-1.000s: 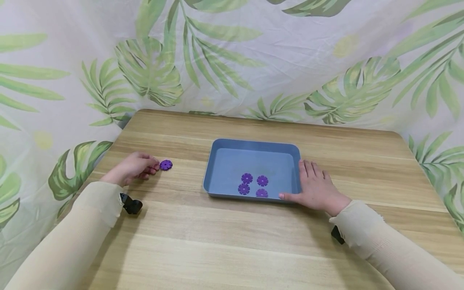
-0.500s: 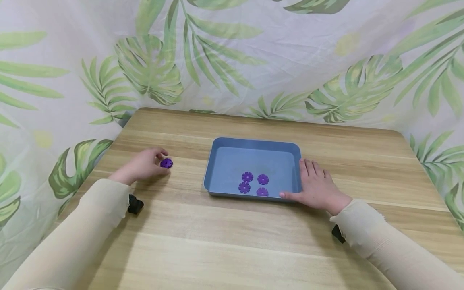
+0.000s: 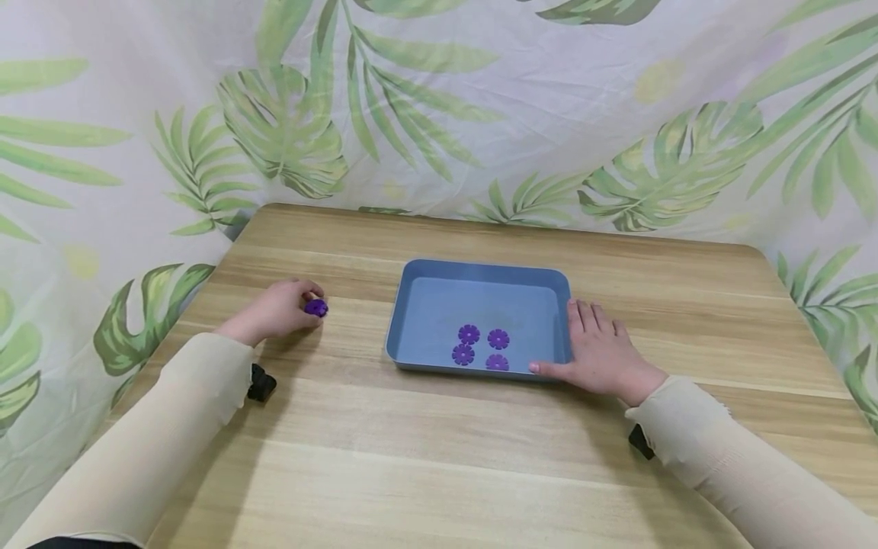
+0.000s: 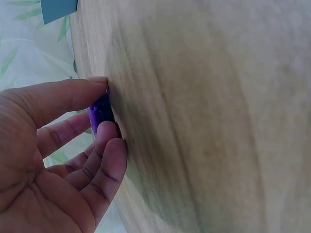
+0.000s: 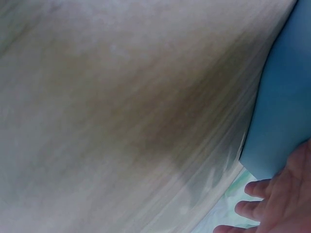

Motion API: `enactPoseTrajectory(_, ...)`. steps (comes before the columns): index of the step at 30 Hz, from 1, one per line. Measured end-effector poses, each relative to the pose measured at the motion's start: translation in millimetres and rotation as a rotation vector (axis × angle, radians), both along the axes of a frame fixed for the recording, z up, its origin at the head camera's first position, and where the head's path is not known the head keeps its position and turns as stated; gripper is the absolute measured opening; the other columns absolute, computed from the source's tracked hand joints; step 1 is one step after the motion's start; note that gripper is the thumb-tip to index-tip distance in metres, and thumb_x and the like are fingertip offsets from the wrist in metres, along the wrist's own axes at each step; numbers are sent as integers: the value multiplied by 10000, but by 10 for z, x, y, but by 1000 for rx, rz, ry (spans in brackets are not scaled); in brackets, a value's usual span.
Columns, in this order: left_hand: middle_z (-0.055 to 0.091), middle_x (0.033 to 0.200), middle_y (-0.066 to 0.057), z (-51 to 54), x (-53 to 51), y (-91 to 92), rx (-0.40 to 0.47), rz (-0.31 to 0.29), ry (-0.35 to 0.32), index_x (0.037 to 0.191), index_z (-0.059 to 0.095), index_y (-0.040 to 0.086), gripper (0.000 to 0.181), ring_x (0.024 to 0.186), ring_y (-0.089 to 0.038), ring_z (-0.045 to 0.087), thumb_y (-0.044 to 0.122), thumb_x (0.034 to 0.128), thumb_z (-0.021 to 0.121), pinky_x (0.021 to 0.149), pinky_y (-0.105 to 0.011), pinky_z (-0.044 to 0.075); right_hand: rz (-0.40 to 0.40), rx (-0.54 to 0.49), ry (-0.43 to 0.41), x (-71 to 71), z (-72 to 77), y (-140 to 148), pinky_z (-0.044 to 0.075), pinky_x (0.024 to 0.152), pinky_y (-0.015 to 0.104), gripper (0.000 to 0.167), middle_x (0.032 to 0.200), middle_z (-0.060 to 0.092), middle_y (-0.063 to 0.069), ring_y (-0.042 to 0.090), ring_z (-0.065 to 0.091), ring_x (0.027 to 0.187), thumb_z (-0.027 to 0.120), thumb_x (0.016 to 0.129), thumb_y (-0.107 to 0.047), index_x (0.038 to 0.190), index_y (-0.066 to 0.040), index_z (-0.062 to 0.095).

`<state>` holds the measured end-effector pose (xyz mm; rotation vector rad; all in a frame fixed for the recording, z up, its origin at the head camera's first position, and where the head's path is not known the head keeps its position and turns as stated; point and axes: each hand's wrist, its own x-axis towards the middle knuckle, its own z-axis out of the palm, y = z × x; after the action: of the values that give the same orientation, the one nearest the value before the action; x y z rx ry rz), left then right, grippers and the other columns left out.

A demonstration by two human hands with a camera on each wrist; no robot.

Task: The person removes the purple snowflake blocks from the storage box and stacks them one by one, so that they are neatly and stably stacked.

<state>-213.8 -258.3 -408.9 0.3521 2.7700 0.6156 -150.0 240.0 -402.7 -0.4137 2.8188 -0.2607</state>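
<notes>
At the left of the table in the head view, my left hand [image 3: 277, 309] has its thumb and fingers around a purple notched disc [image 3: 316, 307]. The left wrist view shows the purple piece [image 4: 100, 112] between thumb and fingertips, low at the tabletop; whether it is one disc or a small stack I cannot tell. My right hand [image 3: 605, 355] rests at the near right corner of a blue tray [image 3: 432, 305], fingers straight along its right side and thumb over the front rim. Several purple notched discs [image 3: 469, 334] lie in the tray's front part.
The wooden table [image 3: 411, 457] has its far edge close to a leaf-print cloth [image 3: 425, 114]. A stretch of tabletop separates the left hand from the tray. Black wrist cameras [image 3: 261, 383] sit under both sleeves.
My left hand has moved slightly right and forward; its fingers, first beside the purple disc, have come around it. The right hand and tray look the same.
</notes>
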Motion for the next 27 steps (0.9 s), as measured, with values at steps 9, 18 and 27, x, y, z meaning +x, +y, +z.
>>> enactPoseTrajectory(9,637,1154,-311,16,-16,13,-2,-15,5,1246,610,-85,403,1090,-490,604,97,919,759,961,-632,457,-1,-5,1,-1,-1,7,102,1144,742,1316,1643,99,353,550,94,1501,536,846,-852,1584,131,65)
enactPoseTrajectory(18,633,1121,-293,5,-21,11,-15,-13,5,1244,614,-81,401,1049,-461,614,106,921,760,925,-613,479,-2,-9,2,-14,-32,19,112,1142,743,1322,1644,103,351,548,98,1502,545,841,-852,1584,132,67)
enactPoseTrajectory(27,642,1100,-277,13,-12,15,-8,-6,-3,1246,614,-77,417,1028,-442,621,125,917,772,914,-600,485,3,-2,12,-3,-10,1,129,1139,743,1306,1640,119,353,554,115,1496,536,851,-847,1581,137,82)
